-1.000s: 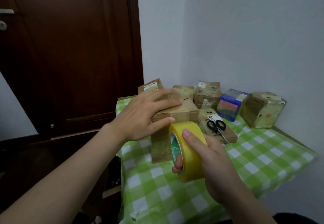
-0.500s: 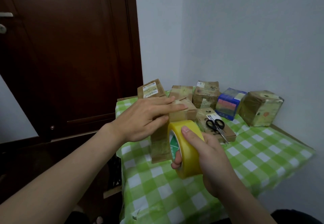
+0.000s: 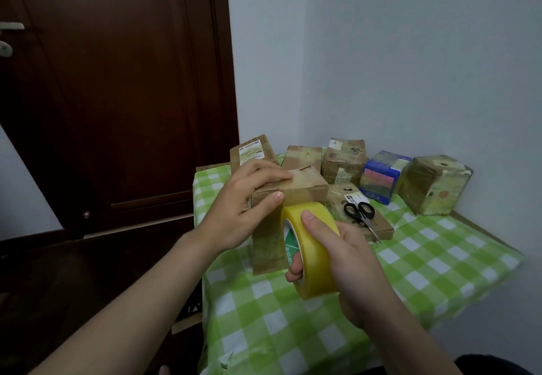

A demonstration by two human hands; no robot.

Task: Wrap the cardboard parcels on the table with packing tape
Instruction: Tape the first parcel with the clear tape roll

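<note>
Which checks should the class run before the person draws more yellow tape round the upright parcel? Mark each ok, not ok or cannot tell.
1. Parcel steadied: the left hand holds the top edge of the parcel, fingers on top, thumb on the front: ok.
2. Roll secured: the right hand grips the tape roll, thumb outside, fingers through the core: ok.
3. Tape end stuck to the parcel: hidden behind roll and hands: cannot tell.
4. Parcel standing on the tablecloth: ok.
5. Scissors handy for cutting, lying on the flat box beside the parcel: probably ok.
</note>
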